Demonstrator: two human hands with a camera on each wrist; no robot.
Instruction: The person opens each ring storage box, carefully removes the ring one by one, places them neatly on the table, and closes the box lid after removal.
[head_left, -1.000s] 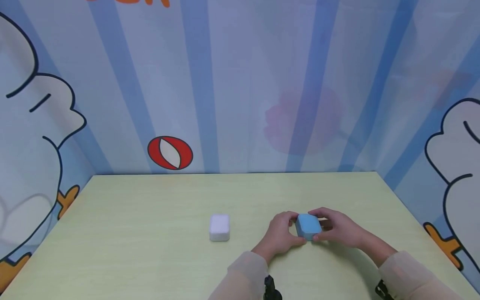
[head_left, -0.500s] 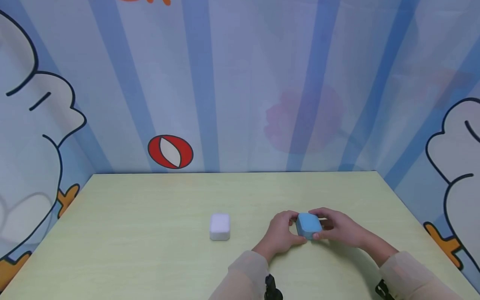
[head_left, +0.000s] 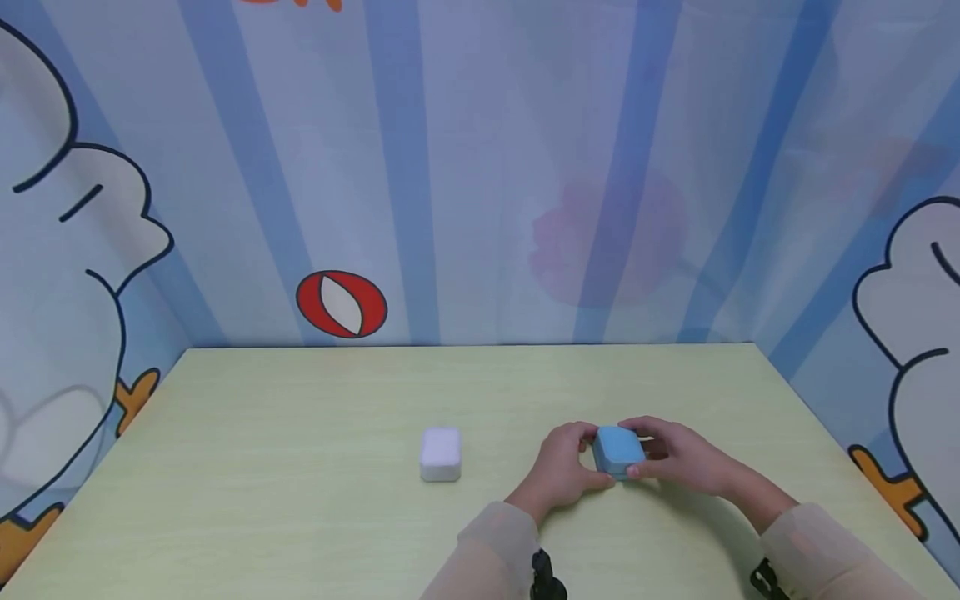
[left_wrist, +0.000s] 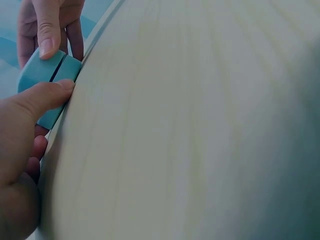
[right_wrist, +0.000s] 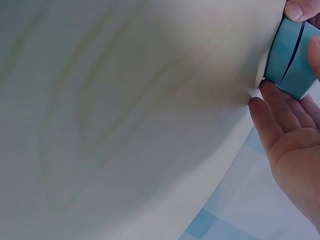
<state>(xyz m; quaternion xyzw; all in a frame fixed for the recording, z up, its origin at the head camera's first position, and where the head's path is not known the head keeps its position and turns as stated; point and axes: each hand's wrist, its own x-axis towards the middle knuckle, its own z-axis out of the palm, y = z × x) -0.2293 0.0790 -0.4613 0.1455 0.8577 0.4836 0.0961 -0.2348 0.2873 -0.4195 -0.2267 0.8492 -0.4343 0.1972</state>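
Observation:
Both hands hold a small blue box (head_left: 618, 451) with rounded corners, low over the table right of the middle. A dark seam splits the box (left_wrist: 42, 72) into an upper and a lower part. My left hand (head_left: 562, 467) grips its left side, and in the left wrist view the left thumb presses the lower part. From the right, my right hand (head_left: 678, 457) grips it, thumb on the upper part. The right wrist view shows the same dark gap across the box (right_wrist: 286, 52). What lies inside is hidden.
A lilac block-like piece (head_left: 440, 455) with rounded corners sits on the pale wooden table (head_left: 300, 500), left of my left hand. Behind and beside the table stand blue striped printed walls (head_left: 480, 167), one bearing a red and white ball picture.

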